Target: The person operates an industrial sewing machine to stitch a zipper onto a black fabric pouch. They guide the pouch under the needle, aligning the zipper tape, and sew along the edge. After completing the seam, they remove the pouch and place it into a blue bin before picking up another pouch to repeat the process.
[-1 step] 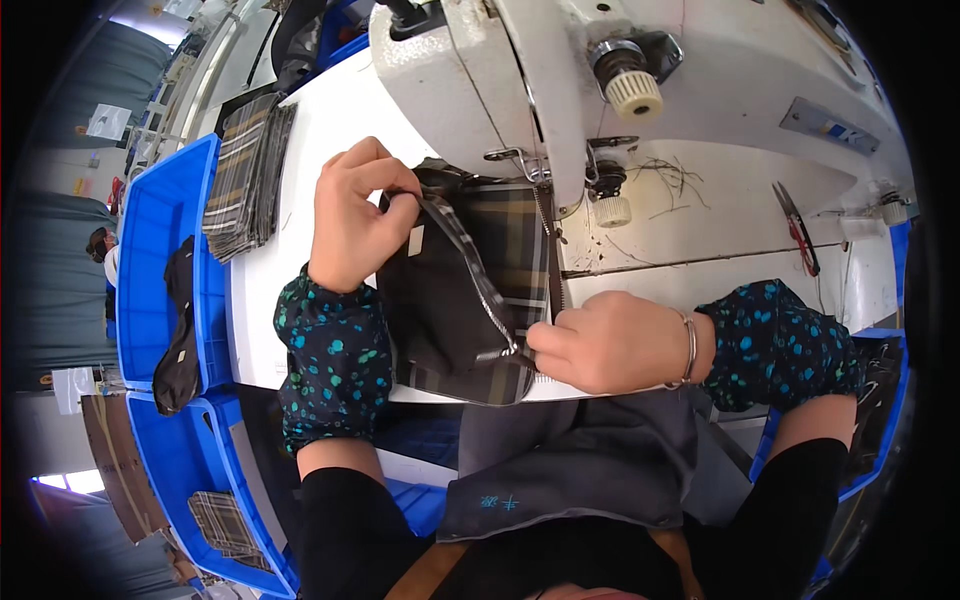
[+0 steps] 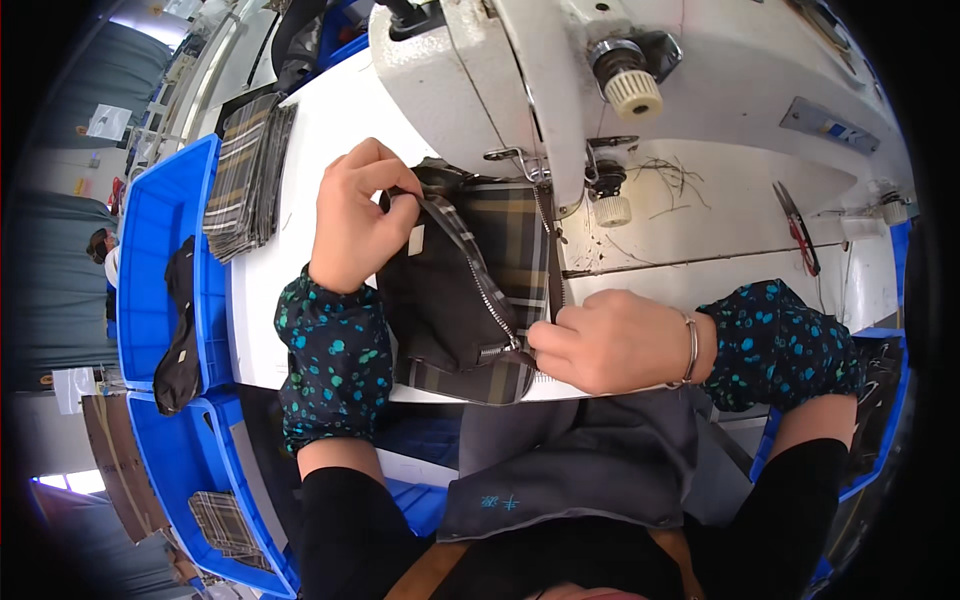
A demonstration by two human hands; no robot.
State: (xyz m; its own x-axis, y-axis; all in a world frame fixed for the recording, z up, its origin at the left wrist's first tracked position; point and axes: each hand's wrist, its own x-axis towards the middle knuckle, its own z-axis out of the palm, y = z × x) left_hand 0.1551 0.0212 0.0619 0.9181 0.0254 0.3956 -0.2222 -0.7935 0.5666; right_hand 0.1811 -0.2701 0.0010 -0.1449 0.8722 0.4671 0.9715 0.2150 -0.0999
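the dark and plaid cloth piece (image 2: 435, 310) lies on the white counter (image 2: 325, 120), its far end close to the sewing machine (image 2: 455, 90). the left hand (image 2: 366, 215) pinches its far left edge, thumb against finger; the right hand (image 2: 615, 343) is clamped on its near right corner, beside the end of the metal zipper (image 2: 492, 300). the cloth looks light, soft and floppy, likely to fold or skew if held at one point only; the zipper should be stiffer, its teeth perhaps slick. the best hold seems to be the edge strip at both ends of the zipper, lightly stretched.
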